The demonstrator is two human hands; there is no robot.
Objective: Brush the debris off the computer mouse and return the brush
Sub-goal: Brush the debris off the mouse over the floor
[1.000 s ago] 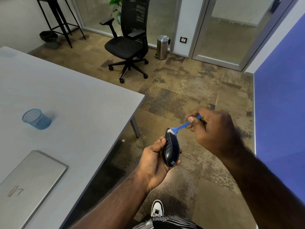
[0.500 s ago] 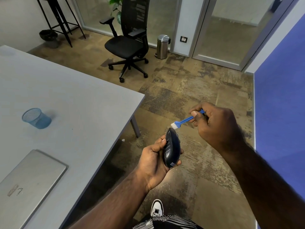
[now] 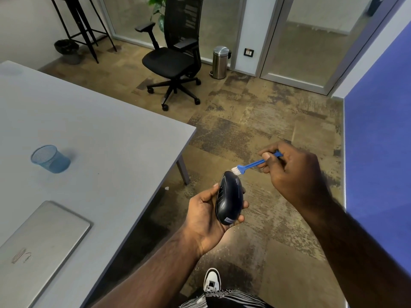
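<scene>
I see a grey table (image 3: 100, 138) filling the left of the frame over mottled brown carpet (image 3: 255, 130). At top centre stands a black office chair (image 3: 175, 58) before glass partitions (image 3: 315, 30); a blue wall (image 3: 378, 141) runs down the right.

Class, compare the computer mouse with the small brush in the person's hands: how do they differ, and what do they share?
The mouse is dark, rounded and bulky; the brush is blue, thin and stick-like with white bristles. The left hand holds the mouse on end, while the right hand pinches the brush slanting. Both are held above the floor, beside the table, meeting at the mouse's top end.
</scene>
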